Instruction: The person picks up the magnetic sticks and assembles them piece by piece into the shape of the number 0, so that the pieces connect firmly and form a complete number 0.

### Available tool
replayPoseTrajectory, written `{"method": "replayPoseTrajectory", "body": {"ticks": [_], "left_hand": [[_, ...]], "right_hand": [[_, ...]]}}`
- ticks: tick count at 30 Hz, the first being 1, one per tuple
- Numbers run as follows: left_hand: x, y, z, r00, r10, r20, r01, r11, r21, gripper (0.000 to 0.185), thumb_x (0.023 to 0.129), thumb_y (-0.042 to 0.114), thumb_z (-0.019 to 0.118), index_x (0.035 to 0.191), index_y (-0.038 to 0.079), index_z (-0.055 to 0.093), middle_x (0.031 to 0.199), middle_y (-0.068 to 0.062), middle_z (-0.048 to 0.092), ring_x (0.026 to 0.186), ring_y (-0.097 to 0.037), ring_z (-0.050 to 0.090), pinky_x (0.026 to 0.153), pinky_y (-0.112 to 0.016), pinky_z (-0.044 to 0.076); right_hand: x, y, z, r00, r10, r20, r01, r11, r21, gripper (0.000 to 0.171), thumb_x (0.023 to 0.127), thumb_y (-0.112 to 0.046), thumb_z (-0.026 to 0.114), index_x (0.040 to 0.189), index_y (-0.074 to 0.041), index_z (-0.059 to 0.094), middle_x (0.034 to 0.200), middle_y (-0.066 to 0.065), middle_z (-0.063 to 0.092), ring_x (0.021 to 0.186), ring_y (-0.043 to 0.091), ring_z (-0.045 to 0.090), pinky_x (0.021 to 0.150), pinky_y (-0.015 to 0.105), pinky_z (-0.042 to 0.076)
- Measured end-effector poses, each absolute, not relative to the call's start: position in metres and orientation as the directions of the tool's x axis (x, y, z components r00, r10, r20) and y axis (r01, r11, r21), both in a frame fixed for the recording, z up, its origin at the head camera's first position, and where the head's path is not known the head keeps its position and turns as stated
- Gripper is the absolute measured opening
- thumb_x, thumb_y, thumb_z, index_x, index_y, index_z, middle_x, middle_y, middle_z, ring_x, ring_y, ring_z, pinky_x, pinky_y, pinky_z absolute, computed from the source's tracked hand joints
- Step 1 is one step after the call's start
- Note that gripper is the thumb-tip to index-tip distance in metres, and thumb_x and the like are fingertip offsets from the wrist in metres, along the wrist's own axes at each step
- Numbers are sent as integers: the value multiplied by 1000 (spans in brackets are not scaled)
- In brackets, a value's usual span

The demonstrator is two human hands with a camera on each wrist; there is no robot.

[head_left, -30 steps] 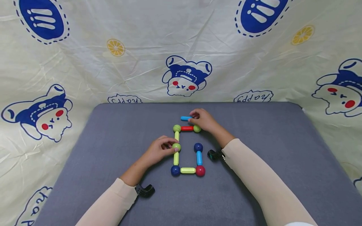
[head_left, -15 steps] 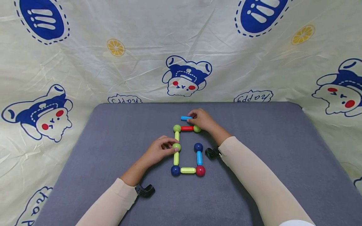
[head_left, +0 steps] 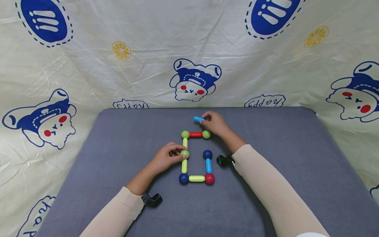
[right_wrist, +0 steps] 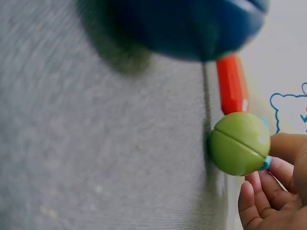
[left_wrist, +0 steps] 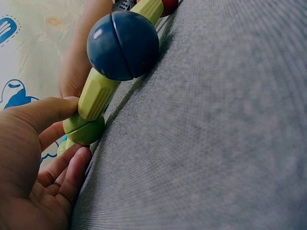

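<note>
My right hand (head_left: 216,123) pinches a light blue rod (head_left: 198,118) by its right end, just beyond the far side of a ball-and-rod frame. In the right wrist view a green ball (right_wrist: 240,143) covers most of that rod. The fingers and thumb of my left hand (head_left: 168,158) hold the green ball (head_left: 185,154) midway up the frame's left side. Yellow-green rods (head_left: 184,166) join this ball to a dark blue ball (head_left: 184,178) and a far green ball (head_left: 185,134). A red rod (head_left: 195,134) links the two far green balls.
The near side has a yellow-green rod (head_left: 196,178) leading to a red ball (head_left: 210,179). From there a light blue rod (head_left: 208,166) reaches another dark blue ball (head_left: 208,154). A grey cloth covers the table (head_left: 266,138); a printed curtain (head_left: 148,75) hangs behind.
My right hand has shifted slightly right and away with the light blue rod, which now slants. The right far green ball shows more fully. My left hand stays put.
</note>
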State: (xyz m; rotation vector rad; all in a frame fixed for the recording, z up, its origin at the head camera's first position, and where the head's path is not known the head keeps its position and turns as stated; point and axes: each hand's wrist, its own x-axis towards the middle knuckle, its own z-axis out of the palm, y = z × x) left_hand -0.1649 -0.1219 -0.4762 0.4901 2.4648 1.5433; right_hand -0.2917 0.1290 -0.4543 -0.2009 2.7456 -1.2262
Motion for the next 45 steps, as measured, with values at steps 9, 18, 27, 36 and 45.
{"method": "replayPoseTrajectory", "body": {"ticks": [9, 18, 27, 36, 45], "left_hand": [[-165, -120, -479, -930, 368, 16, 170, 389, 905, 28, 89, 21, 79, 116, 15, 76, 100, -9, 63, 89, -14, 54, 74, -22, 44], [-165, -121, -481, -931, 365, 13, 167, 394, 904, 27, 88, 23, 79, 115, 17, 76, 98, -8, 63, 88, -14, 55, 74, -22, 44], [-166, -119, -480, -933, 361, 8, 164, 404, 900, 29, 89, 20, 78, 117, 13, 75, 101, -10, 64, 90, -13, 54, 75, -22, 44], [-166, -120, -480, -930, 367, 18, 177, 405, 897, 28, 89, 23, 78, 116, 15, 76, 101, -9, 64, 90, -12, 54, 75, -22, 44], [-166, -121, -479, -928, 372, 26, 187, 405, 895, 26, 90, 21, 78, 115, 15, 76, 98, -9, 63, 90, -15, 56, 75, -23, 45]], "right_hand": [[-280, 132, -449, -985, -172, -1, -110, 633, -766, 35, 99, -19, 65, 133, -10, 65, 121, 15, 58, 102, 27, 54, 84, 36, 47], [-260, 135, -443, -984, -177, 22, -123, 584, -803, 37, 101, -21, 63, 137, -10, 62, 116, 14, 56, 97, 26, 51, 76, 32, 43], [-242, 138, -439, -982, -188, 0, -97, 508, -856, 34, 100, -21, 64, 131, -7, 61, 124, 16, 62, 104, 29, 57, 81, 32, 48], [-225, 145, -441, -981, -192, -8, -88, 486, -870, 33, 99, -22, 66, 127, -4, 61, 117, 17, 67, 99, 26, 61, 76, 26, 51], [-209, 147, -440, -979, -196, -54, -46, 474, -879, 34, 98, -23, 66, 124, -1, 62, 114, 17, 67, 95, 28, 64, 78, 34, 54]]}}
